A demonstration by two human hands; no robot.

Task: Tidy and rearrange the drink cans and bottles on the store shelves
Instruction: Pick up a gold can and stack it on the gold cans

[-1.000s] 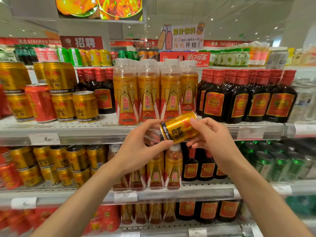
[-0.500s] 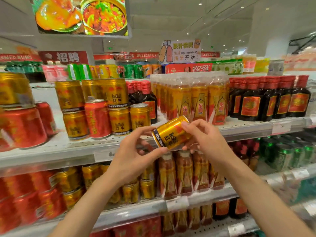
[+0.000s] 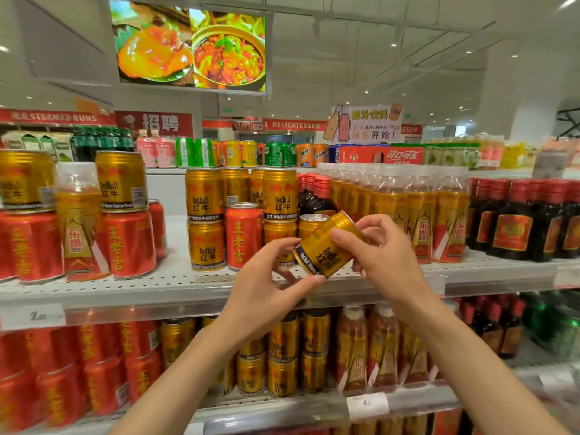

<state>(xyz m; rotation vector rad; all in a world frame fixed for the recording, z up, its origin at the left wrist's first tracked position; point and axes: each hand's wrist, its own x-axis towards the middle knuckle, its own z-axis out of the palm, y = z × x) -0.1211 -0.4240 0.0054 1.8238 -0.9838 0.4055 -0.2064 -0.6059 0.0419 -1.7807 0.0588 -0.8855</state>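
Note:
A gold Red Bull can (image 3: 326, 246) is tilted on its side in front of the upper shelf (image 3: 175, 287). My left hand (image 3: 266, 284) grips its lower end from below. My right hand (image 3: 379, 252) holds its upper end, thumb across the body. Behind the can, stacked gold Red Bull cans (image 3: 205, 218) stand two high, with a single red can (image 3: 243, 235) among them. One more gold can (image 3: 309, 224) stands directly behind the held one.
Left on the shelf stand red cans (image 3: 128, 243), an orange drink bottle (image 3: 80, 221) and gold cans on top. Right are orange bottles (image 3: 417, 211) and dark red-capped bottles (image 3: 514, 218). The lower shelf (image 3: 282, 406) holds red cans, gold cans and bottles.
The view has swung left, so the gold can stacks now sit straight ahead. Both hands, still holding the can, have come in front of those stacks.

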